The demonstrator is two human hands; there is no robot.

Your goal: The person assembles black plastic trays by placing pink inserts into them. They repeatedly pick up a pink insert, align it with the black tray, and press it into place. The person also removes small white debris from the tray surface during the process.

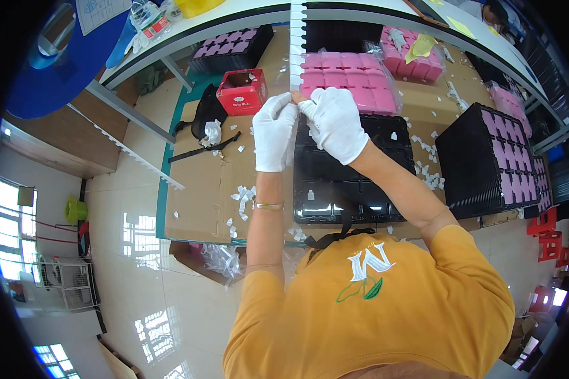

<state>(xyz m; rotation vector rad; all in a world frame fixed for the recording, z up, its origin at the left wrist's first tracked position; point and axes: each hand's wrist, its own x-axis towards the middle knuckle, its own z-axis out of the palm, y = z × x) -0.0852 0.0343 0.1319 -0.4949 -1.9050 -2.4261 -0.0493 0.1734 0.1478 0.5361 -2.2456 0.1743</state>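
Observation:
Both my hands wear white gloves, with bare fingertips showing where they meet above the table's middle. My left hand (274,132) is closed, fingers curled, its tip close to the right one's. My right hand (335,123) is also closed, thumb and forefinger pinched together. What lies between the fingers is too small or hidden to make out. A white notched strip (296,47) runs from the top edge down to my fingertips; whether I hold it I cannot tell. Beneath my right forearm lies a black plastic tray (354,170) with a few small white pieces on it.
Behind the tray sit pink foam blocks (348,79) in clear plastic. A red box (242,93) and a black strap (210,112) lie left. Tall stacked black trays with pink pieces (487,161) stand right. White scraps (243,199) litter the cardboard; a shelf frame (139,117) crosses beyond.

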